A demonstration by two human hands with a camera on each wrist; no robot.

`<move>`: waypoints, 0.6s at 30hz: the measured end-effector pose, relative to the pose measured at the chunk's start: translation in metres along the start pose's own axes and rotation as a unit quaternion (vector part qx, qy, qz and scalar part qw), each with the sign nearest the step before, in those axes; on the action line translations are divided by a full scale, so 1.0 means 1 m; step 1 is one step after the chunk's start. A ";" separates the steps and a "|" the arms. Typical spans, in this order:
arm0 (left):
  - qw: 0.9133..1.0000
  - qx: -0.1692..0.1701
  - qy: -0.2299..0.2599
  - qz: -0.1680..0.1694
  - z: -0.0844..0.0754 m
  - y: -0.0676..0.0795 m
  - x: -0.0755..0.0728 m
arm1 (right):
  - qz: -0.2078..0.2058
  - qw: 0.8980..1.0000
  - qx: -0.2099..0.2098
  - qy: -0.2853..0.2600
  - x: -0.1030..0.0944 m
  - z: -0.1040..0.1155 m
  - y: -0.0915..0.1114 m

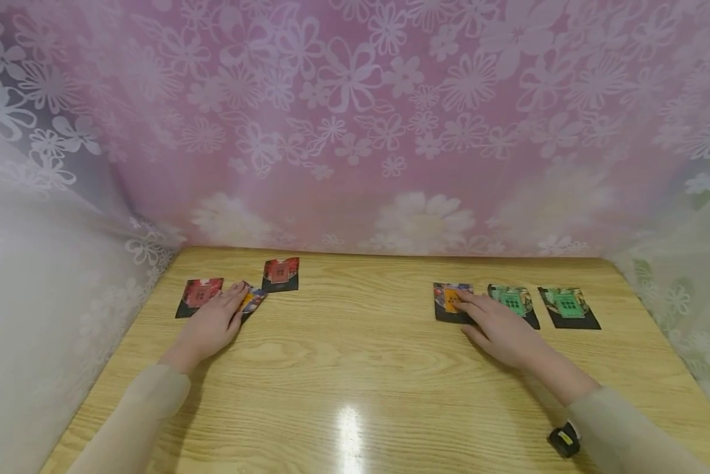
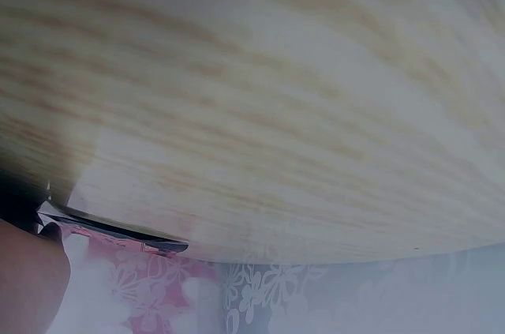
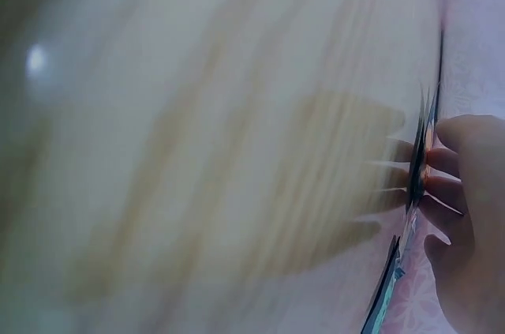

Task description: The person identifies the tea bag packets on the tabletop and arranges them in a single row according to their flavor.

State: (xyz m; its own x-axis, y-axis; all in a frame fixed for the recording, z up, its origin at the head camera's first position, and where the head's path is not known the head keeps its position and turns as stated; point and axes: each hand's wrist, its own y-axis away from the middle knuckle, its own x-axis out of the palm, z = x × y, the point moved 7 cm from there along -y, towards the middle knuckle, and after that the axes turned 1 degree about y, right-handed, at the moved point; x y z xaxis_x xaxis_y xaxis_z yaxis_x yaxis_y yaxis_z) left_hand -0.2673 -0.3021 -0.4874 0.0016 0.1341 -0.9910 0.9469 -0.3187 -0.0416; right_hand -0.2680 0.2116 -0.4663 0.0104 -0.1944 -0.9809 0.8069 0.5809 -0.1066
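On the left of the table, my left hand (image 1: 211, 325) rests with extended fingers over a purple-and-orange packet (image 1: 253, 300), covering much of it. A red packet (image 1: 199, 294) lies just left of those fingers, and another red packet (image 1: 281, 272) sits farther back to their right. Over on the right side, my right hand (image 1: 505, 332) touches a second purple-and-orange packet (image 1: 447, 309) with its fingers reaching across the front. Beside it lie a green packet (image 1: 511, 304), partly behind that hand, and another green packet (image 1: 568, 307). In the right wrist view, the fingers (image 3: 446, 192) are spread at the packet's edge.
The wood-grain table (image 1: 355, 349) reaches back to a pink flowered curtain (image 1: 343, 131). Pale flowered sheets hang at both sides. A small black object (image 1: 564, 439) with a yellow label lies by the right sleeve (image 1: 621, 428).
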 end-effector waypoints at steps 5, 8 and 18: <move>1.000 0.000 -0.009 0.002 0.001 0.001 0.001 | -0.005 1.000 -0.002 -0.003 -0.004 0.002 -0.002; 1.000 0.002 -0.024 0.007 0.002 0.001 0.002 | -0.010 1.000 -0.003 0.002 -0.005 0.003 -0.010; 0.998 -0.001 -0.060 0.031 -0.009 -0.001 -0.001 | 0.013 0.998 0.011 0.054 0.003 0.003 -0.030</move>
State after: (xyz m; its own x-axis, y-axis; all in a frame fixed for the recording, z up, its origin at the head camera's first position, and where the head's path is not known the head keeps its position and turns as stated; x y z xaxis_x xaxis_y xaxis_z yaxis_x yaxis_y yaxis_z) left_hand -0.2653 -0.2935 -0.4851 0.0223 0.0014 -0.9998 0.9466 -0.3219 0.0206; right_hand -0.2901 0.1912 -0.4654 -0.0310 -0.0914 -0.9953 0.8199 0.5672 -0.0776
